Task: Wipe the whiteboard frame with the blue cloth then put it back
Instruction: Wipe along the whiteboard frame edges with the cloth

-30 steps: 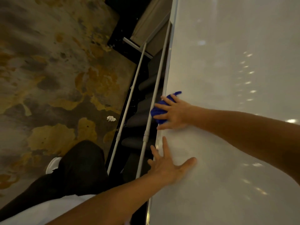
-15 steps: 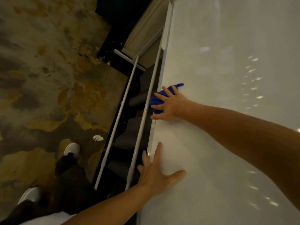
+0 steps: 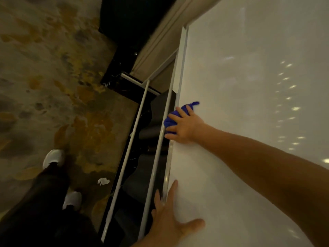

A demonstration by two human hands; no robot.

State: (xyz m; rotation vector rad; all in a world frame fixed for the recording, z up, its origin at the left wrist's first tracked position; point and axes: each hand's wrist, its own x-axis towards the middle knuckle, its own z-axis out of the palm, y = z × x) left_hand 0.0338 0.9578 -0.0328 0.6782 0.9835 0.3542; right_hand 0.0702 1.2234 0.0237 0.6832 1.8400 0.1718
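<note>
— Both hands sit lower along the frame [image 3: 179,90] than before?
— Yes. Right hand [image 3: 187,127] clamps the crumpled blue cloth [image 3: 170,120], half hidden, against it; left hand [image 3: 170,223] lies splayed flat below.

Most of the blue cloth [image 3: 169,121] is buried under the right hand [image 3: 185,127], and the whiteboard [image 3: 249,104] runs off the right edge.

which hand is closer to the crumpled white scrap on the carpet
Left. The left hand lies flat on the whiteboard's lower edge near the scrap; the right hand presses the blue cloth farther up.
</note>
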